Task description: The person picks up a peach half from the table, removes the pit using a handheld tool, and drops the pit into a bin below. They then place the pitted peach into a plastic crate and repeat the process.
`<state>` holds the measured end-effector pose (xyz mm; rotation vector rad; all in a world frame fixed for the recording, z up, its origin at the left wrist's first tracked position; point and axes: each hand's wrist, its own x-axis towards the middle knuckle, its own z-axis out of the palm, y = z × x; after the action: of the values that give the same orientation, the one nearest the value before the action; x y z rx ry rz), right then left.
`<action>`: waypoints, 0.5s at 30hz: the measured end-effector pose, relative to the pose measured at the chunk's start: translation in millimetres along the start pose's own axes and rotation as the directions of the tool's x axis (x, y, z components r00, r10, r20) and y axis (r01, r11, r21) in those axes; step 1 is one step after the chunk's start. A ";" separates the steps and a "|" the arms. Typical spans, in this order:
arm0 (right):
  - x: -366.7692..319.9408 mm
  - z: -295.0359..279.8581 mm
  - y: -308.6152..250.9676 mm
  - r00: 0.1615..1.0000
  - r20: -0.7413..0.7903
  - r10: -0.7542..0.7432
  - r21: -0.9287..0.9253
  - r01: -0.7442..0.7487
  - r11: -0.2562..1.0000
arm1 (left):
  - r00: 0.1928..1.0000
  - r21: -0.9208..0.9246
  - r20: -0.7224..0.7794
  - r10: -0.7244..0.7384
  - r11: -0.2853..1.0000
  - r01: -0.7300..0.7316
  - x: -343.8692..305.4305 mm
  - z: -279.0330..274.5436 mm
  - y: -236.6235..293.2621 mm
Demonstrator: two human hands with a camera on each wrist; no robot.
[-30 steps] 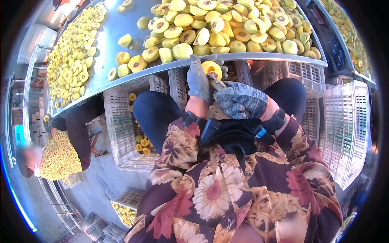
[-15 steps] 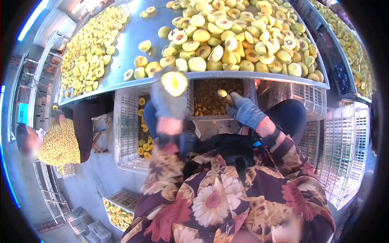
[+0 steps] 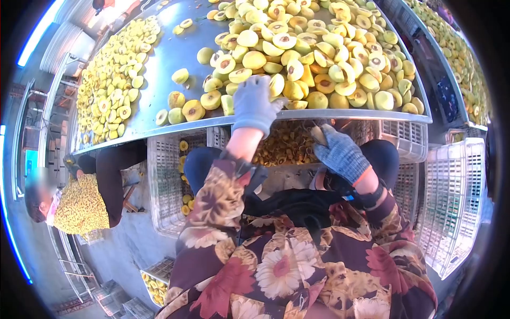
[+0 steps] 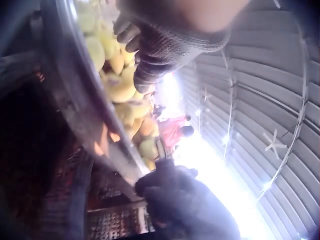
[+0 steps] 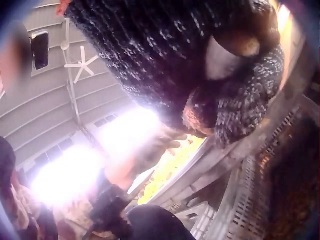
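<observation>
My left hand (image 3: 254,106), in a grey glove, reaches over the table's front edge. Its fingers rest at a heap of halved yellow-green peaches (image 3: 297,53), many showing a brown stone or hollow; none shows lifted in it. In the left wrist view the bent fingers (image 4: 142,75) lie against the fruit. My right hand (image 3: 342,154), in a knitted blue-grey glove, grips a small pitting tool by its pale handle (image 3: 319,135), below the table edge. In the right wrist view the curled fingers cover most of that handle (image 5: 222,60).
The metal table (image 3: 159,58) carries a second peach heap (image 3: 114,80) at left. Under it stand a crate of brown scraps (image 3: 287,146) between the knees and a crate (image 3: 164,212) with fruit at left. A white crate (image 3: 451,202) stands at right; another person (image 3: 79,202) sits at left.
The left hand held a peach half at the tool, moved it left away from the tool, and now reaches up to the heap without it. The right hand moved slightly right, still holding the tool.
</observation>
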<state>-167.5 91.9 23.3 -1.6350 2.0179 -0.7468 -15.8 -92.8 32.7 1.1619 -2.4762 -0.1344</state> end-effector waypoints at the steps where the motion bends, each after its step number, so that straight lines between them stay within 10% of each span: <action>1: -2.9 -5.9 2.1 0.994 0.079 0.082 0.052 -0.086 0.995 | 0.999 0.029 0.049 -0.023 0.999 0.021 7.1 9.3 5.1; 5: -17.2 -3.9 23.5 0.994 0.056 0.091 0.158 -0.099 0.983 | 0.998 0.057 0.064 -0.010 0.998 0.006 22.1 31.4 -0.8; 9: 3.8 17.5 29.7 0.980 -0.196 0.016 0.647 0.117 0.754 | 0.967 -0.154 -0.033 0.251 0.955 -0.253 5.1 6.7 -5.5; 12: 20.9 -20.5 -3.6 0.938 0.253 0.238 0.908 -0.315 0.274 | 0.908 -0.339 -0.110 0.403 0.844 -0.416 -19.5 -26.2 7.6; 15: 26.7 -15.6 -16.0 0.929 0.363 0.071 0.916 -0.370 0.154 | 0.907 -0.453 -0.144 0.397 0.788 -0.417 -44.6 -37.8 14.2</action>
<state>-171.1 65.4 45.6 -0.5200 0.9879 -1.2712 14.6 -46.9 56.9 0.4061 -2.3952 -0.5535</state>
